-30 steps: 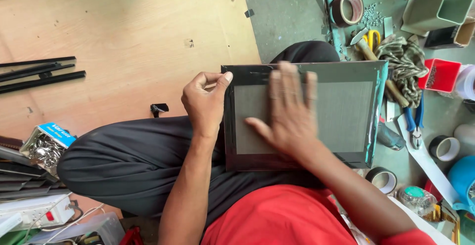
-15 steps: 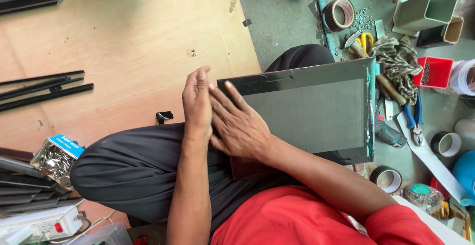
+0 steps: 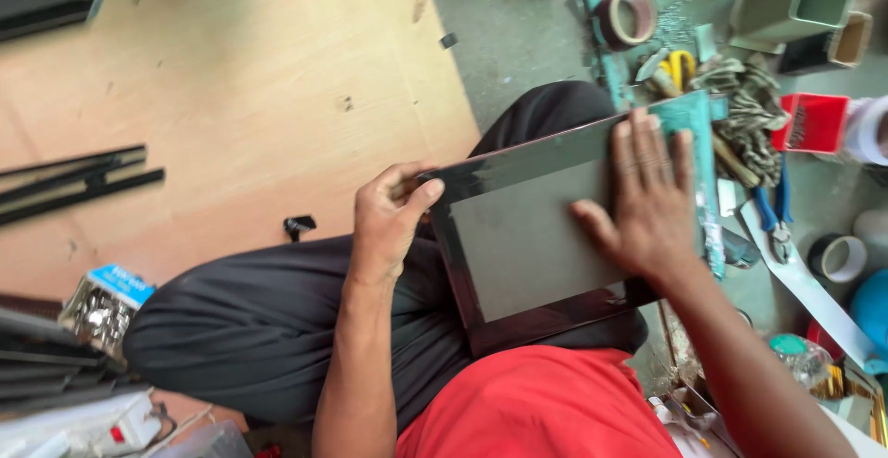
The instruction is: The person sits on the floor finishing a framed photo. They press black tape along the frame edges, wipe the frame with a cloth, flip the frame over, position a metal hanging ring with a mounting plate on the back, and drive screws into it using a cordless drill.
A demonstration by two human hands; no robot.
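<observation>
I see the dark picture frame [image 3: 536, 236] resting on my lap, left hand [image 3: 388, 213] pinching its left edge, right hand [image 3: 647, 204] flat and open on its grey backing, gripping nothing; it looks stiff, light, best held by 2 edges
</observation>
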